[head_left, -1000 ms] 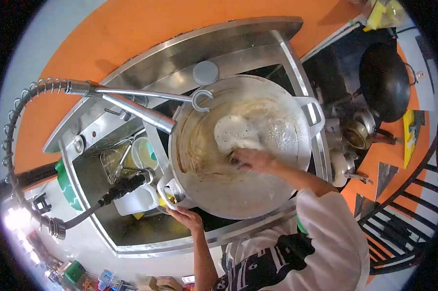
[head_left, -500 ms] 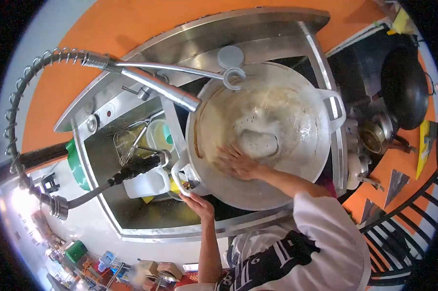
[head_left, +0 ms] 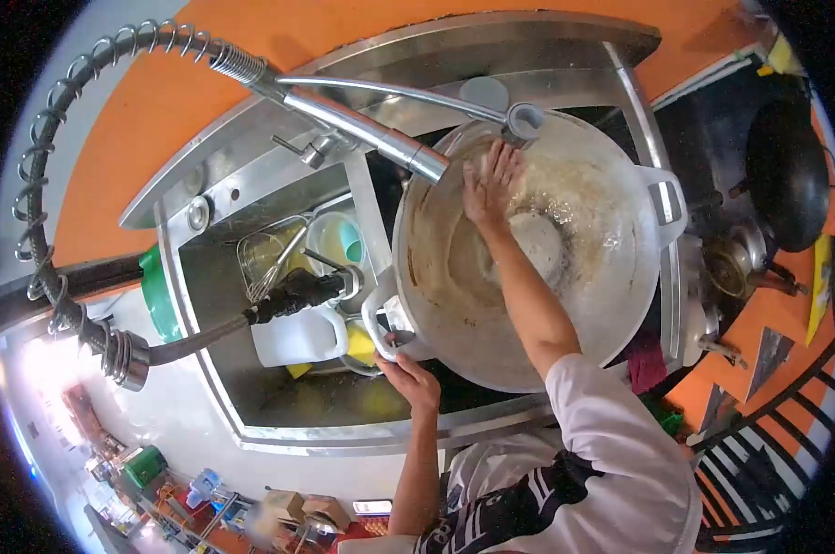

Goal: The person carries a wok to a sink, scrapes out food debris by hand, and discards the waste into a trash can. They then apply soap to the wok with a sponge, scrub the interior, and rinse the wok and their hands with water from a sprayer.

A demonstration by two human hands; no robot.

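A big round metal pan [head_left: 565,342] lies tilted across the steel sink [head_left: 251,415], smeared brown inside with a patch of white foam [head_left: 542,245]. My right hand [head_left: 490,185] presses against the pan's far inner wall just under the tap's end, fingers spread. Whether a pad lies under the palm is hidden. My left hand [head_left: 408,374] grips the pan's near-left loop handle.
A long steel tap arm [head_left: 362,125] with a coiled spring hose [head_left: 39,185] reaches over the pan. The sink's left half holds a black spray hose [head_left: 293,295], a white jug [head_left: 293,337], a wire basket [head_left: 270,254] and a cup [head_left: 339,235]. A black wok [head_left: 787,171] and small pots [head_left: 736,263] stand at the right.
My right hand has swept from the pan's near middle up to its far rim under the tap. My left hand has kept its grip on the handle. The view has shifted.
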